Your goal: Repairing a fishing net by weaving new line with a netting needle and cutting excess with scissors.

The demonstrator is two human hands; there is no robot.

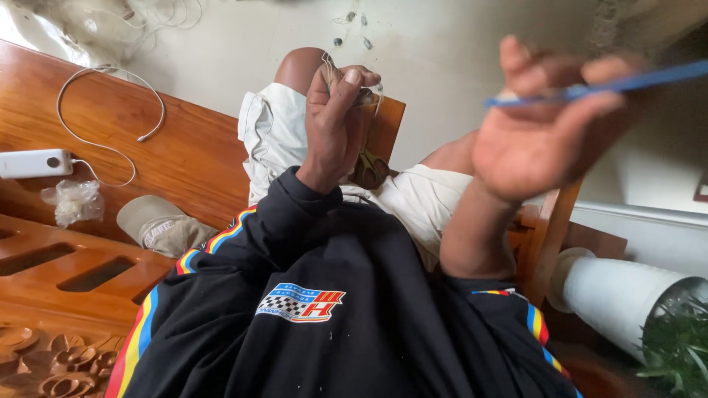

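Above the lap, the left hand [338, 125] is closed tight around a bundle of thin clear line [369, 92], thumb pressed on top, over the knee [299, 68] and just past the corner of the wooden bench [184, 158]. Well apart to the right, the right hand [546, 129] is raised and blurred, its fingers pinching a thin blue rod [634, 79] that runs off toward the frame's right edge. Open floor [442, 51] lies beyond both hands. On the bench sit a cap [162, 225], a white cable [103, 110] and a crumpled plastic bag [72, 200]; a white planter [627, 295] lies at lower right.
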